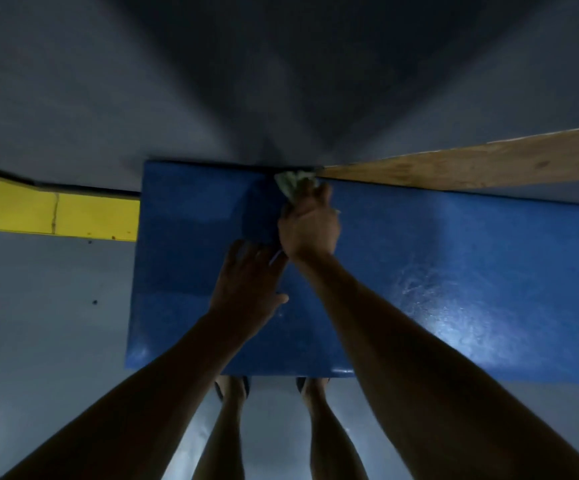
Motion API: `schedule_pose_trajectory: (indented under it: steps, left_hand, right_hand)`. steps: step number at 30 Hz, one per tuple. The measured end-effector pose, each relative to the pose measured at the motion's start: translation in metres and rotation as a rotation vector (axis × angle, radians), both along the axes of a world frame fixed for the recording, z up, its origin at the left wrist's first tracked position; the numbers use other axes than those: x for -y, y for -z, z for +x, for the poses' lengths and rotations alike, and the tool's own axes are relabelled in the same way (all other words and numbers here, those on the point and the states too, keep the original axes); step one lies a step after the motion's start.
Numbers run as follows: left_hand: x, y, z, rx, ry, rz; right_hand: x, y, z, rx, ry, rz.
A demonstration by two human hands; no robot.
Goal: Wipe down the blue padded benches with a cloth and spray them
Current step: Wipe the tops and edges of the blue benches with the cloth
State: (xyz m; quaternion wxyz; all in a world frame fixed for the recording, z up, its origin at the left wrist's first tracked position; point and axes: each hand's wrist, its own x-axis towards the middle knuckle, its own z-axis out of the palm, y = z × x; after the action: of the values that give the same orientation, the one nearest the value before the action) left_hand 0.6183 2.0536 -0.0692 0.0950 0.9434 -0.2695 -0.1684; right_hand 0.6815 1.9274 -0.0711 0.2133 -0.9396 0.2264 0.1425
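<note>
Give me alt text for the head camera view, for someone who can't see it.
Seen from above, a person's right hand grips a pale cloth at the far edge of a blue padded bench, beside a wooden board. The left hand rests flat on the bench. A yellow strip runs left, and the person's legs stand below.

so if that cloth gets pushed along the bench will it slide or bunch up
The cloth looks soft and crumpled in the right hand, so it probably bunches and needs pressing flat. The blue bench shines, perhaps wet, so it likely glides. It seems light.
</note>
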Motion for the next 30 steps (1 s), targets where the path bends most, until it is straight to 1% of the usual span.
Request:
schedule_pose_trajectory:
  steps: [1, 3, 4, 6, 9, 11, 14, 15, 16, 18, 21, 23, 25, 26, 27, 29, 30]
  left_hand:
    - [-0.008, -0.001, 0.005, 0.018, -0.001, -0.021]
    - [-0.030, -0.004, 0.016, 0.049, -0.011, -0.017]
    - [-0.043, -0.005, 0.022, 0.066, -0.024, -0.002]
    - [-0.070, -0.004, 0.033, 0.096, -0.066, 0.026]
    - [-0.095, -0.001, 0.046, 0.059, -0.082, 0.104]
    - [-0.099, 0.000, 0.049, 0.009, -0.081, 0.151]
    - [-0.093, 0.001, 0.050, -0.039, -0.106, 0.164]
    - [-0.092, 0.000, 0.051, -0.047, -0.111, 0.163]
    - [-0.091, 0.001, 0.051, -0.051, -0.112, 0.163]
    - [-0.091, 0.002, 0.052, -0.043, -0.104, 0.163]
    - [-0.094, 0.004, 0.052, -0.020, -0.094, 0.148]
    - [-0.095, 0.004, 0.053, -0.024, -0.080, 0.157]
    - [-0.096, 0.004, 0.054, -0.034, -0.077, 0.155]
    - [-0.096, 0.004, 0.054, -0.040, -0.080, 0.150]
    - [-0.096, 0.004, 0.054, -0.045, -0.082, 0.145]
    - [-0.096, 0.004, 0.053, -0.052, -0.084, 0.137]
    - [-0.096, 0.004, 0.053, -0.053, -0.086, 0.128]
  right_hand:
    - [-0.011, -0.001, 0.004, 0.011, -0.110, 0.003]
    - [-0.007, -0.004, 0.010, 0.017, -0.269, 0.008]
    - [0.008, -0.004, 0.010, 0.017, -0.307, 0.005]
    - [0.051, -0.004, 0.004, 0.015, -0.290, -0.035]
    - [0.115, -0.006, -0.019, 0.017, -0.130, -0.187]
    - [0.131, -0.007, -0.030, -0.024, 0.042, -0.247]
    - [0.099, 0.001, -0.023, -0.040, 0.322, -0.262]
    - [0.078, 0.006, -0.016, -0.029, 0.379, -0.245]
    - [0.054, 0.011, -0.010, -0.001, 0.392, -0.211]
    - [0.004, 0.019, -0.002, 0.083, 0.298, -0.133]
    - [-0.044, 0.018, -0.004, 0.119, -0.046, -0.063]
    - [-0.039, 0.010, -0.011, 0.141, -0.294, -0.027]
    - [-0.004, 0.006, -0.017, 0.145, -0.499, -0.104]
    - [0.021, 0.009, -0.021, 0.157, -0.540, -0.166]
    - [0.048, 0.010, -0.026, 0.165, -0.511, -0.216]
    - [0.099, 0.007, -0.040, 0.133, -0.306, -0.275]
    - [0.117, 0.003, -0.048, 0.079, -0.192, -0.294]
